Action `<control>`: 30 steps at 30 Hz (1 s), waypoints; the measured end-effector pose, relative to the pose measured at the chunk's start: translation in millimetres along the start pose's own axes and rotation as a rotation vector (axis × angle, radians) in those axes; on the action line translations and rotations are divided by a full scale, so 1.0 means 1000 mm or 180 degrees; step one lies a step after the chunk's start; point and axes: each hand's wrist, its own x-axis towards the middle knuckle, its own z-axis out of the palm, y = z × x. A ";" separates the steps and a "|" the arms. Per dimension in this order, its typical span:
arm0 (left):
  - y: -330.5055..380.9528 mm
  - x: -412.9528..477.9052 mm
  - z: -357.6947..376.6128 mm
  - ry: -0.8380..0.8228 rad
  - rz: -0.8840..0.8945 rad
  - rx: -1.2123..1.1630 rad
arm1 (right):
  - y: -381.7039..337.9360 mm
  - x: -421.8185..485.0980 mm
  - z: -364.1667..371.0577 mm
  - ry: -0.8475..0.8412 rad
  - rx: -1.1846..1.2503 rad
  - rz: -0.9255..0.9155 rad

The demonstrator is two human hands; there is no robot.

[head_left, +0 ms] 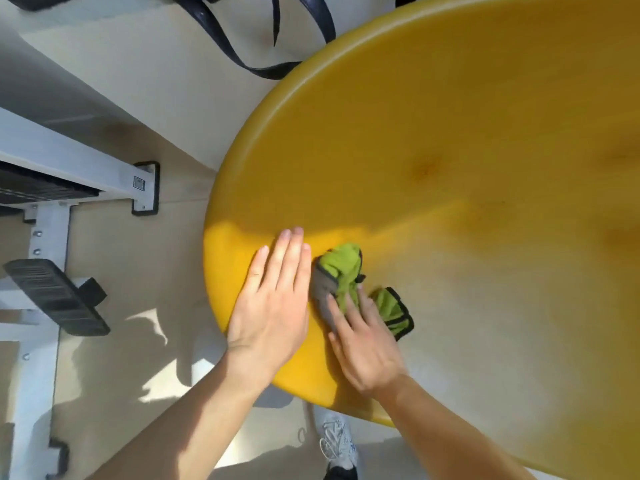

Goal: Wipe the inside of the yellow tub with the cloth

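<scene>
Your two forearms come up from the bottom edge, nearest the camera. Your left hand [272, 299] lies flat and spread, fingers together, on the near-left rim of the yellow tub [450, 150], gripping nothing; it looks to be steadying the tub. Your right hand [363, 341] presses down on the cloth [341, 275], fingers extended over it rather than curled round it. The cloth is green with a grey side and dark edging. It is bunched, with one lobe ahead of your fingertips and another poking out to the right of the hand. It sits on the tub's inner surface, just inside the near rim and just beside your left hand.

I judge the wiping to be under way, and at an early or partial stage: the cloth covers only a small patch by the near edge, while the broad yellow interior stretches away up and to the right. The next move calls for sweeping the cloth outward across that surface with steady pressure. You will have to reach farther in, so keep your left hand braced.

Nothing lies inside the tub to block the stroke. Around it, a white metal frame [52, 216] with a black ribbed pedal [55, 296] stands to the left on the floor, well apart. A dark strap [242, 57] loops on the floor beyond the tub's far-left rim. A white shoe [337, 441] shows below the near rim.
</scene>
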 end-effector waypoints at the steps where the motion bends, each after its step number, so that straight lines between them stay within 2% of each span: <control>1: 0.006 0.008 0.006 -0.0127 -0.0131 0.0075 | 0.001 0.008 0.001 0.0118 -0.0054 -0.0196; 3: 0.018 0.027 0.017 -0.0194 -0.0341 0.0187 | 0.016 0.032 0.000 0.0359 -0.0263 -0.0516; 6: 0.038 0.059 0.027 -0.0053 -0.0542 0.0035 | 0.063 0.067 -0.010 0.0353 -0.0824 -0.1063; 8: 0.047 0.079 0.030 0.0016 -0.0692 -0.0116 | 0.101 0.095 -0.028 0.0595 -0.1252 -0.1508; 10: 0.057 0.097 0.032 0.0094 -0.0741 -0.0217 | 0.138 0.121 -0.060 0.0844 -0.1676 -0.1681; 12: 0.070 0.113 0.037 0.0121 -0.0751 -0.0276 | 0.177 0.136 -0.093 0.1100 -0.2029 -0.1423; 14: 0.083 0.125 0.042 0.0062 -0.0772 -0.0329 | 0.208 0.133 -0.114 0.1404 -0.2204 -0.0926; 17: 0.098 0.125 0.057 -0.0114 -0.0578 -0.0250 | 0.222 0.116 -0.119 0.1838 -0.1884 0.0190; 19: 0.103 0.121 0.067 -0.0159 -0.0451 -0.0240 | 0.215 0.117 -0.106 0.1903 -0.1570 0.0440; 20: 0.103 0.120 0.070 -0.0143 -0.0446 -0.0256 | 0.209 0.116 -0.096 0.1751 -0.1553 0.0245; 23: 0.100 0.119 0.067 -0.0169 -0.0420 -0.0292 | 0.207 0.098 -0.069 0.0694 -0.1905 -0.1112; 25: 0.099 0.119 0.065 -0.0177 -0.0432 -0.0281 | 0.222 0.095 -0.086 0.0159 -0.2191 -0.1787; 27: 0.100 0.120 0.059 -0.0210 -0.0400 -0.0309 | 0.236 0.114 -0.121 0.0414 -0.2459 -0.2062; 30: 0.100 0.120 0.064 -0.0180 -0.0424 -0.0331 | 0.246 0.143 -0.159 0.1233 -0.2477 -0.1455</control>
